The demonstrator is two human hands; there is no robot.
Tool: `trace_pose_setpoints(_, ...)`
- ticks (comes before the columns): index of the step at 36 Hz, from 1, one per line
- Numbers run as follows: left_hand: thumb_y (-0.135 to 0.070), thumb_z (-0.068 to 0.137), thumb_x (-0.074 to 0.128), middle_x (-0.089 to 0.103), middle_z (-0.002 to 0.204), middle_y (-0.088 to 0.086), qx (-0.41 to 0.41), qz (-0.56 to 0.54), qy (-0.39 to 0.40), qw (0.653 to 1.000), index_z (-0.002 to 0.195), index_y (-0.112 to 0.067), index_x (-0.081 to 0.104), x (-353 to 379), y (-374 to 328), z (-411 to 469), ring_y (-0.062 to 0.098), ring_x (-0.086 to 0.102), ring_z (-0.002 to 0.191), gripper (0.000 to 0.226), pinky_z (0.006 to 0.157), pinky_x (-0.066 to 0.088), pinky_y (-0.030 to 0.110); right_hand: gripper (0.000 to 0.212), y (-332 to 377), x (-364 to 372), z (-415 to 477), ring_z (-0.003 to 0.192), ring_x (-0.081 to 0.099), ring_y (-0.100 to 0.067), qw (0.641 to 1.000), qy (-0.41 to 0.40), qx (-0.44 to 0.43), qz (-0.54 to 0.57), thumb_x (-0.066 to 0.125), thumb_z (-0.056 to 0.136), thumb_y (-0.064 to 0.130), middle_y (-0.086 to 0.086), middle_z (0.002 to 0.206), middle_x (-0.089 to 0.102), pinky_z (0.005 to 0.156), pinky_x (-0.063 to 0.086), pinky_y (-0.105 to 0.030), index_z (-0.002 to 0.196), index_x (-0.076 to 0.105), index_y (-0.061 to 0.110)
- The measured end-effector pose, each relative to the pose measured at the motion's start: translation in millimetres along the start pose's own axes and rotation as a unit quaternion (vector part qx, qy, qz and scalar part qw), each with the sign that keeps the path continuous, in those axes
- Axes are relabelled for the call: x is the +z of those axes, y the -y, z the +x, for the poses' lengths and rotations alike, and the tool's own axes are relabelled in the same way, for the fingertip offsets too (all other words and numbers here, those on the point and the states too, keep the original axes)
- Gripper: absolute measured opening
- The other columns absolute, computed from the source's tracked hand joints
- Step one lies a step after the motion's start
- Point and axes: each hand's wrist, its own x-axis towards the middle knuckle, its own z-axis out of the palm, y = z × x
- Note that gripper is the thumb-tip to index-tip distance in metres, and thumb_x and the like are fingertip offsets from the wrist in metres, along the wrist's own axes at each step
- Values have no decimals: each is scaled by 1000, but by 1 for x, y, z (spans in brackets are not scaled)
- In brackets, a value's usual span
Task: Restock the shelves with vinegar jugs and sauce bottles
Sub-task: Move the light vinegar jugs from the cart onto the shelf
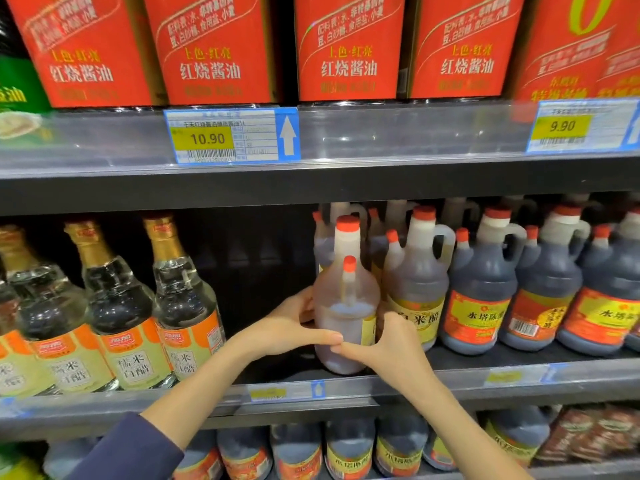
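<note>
Both hands clasp the pale jug [346,296] round its belly: the left hand [294,327] wraps one flank and the right hand [391,344] the other, thumbs meeting across the front. It stands upright near the front edge of the shelf [450,379], with more jugs [481,285] just past the right hand. Being full, it is probably heavy, and its smooth plastic slippery, so a low two-handed hold suits it. Its handle is out of sight, the label shows only an edge, and the fingers behind are hidden.
</note>
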Motion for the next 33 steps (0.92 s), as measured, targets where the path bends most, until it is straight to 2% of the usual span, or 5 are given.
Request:
trace_pose_setpoints(5,-76,50,70,53,128,-14,19,154,-149,977,138,-33,38,1,-26,-17,5,53,116,103,98,49,31,56,-17,-4,1,60,47,-10,998,42,6,38,82,58,52,-3,62,47,51,41,-22,65,44,12)
trace_pose_setpoints(8,-92,57,35,65,106,-6,56,364,-256,894,123,-23,51,8,-47,-27,15,63,98,97,81,49,28,62,-25,-7,5,95,65,-21,996,64,0,65,82,59,45,-13,99,70,83,55,-41,96,65,-1)
trace_pose_setpoints(15,-82,76,29,47,78,-2,41,556,-264,787,99,-16,47,23,-71,-22,15,57,78,72,61,32,22,51,-26,-9,4,93,61,-2,985,70,-29,154,85,65,17,6,98,67,83,53,-16,111,67,7)
trace_pose_setpoints(26,-58,77,65,60,99,-4,20,265,-127,956,132,-23,44,-1,-66,-11,10,56,84,69,71,49,23,44,-34,13,-5,80,68,-22,993,-71,-39,81,86,61,33,-11,80,72,74,56,-46,86,69,1)
trace_pose_setpoints(33,-34,82,71,66,114,-1,15,151,-19,988,125,-18,55,-22,-62,4,15,63,105,48,97,49,40,28,-36,24,-14,72,65,-22,987,-130,-69,61,81,70,28,-6,73,70,67,54,-44,83,67,8)
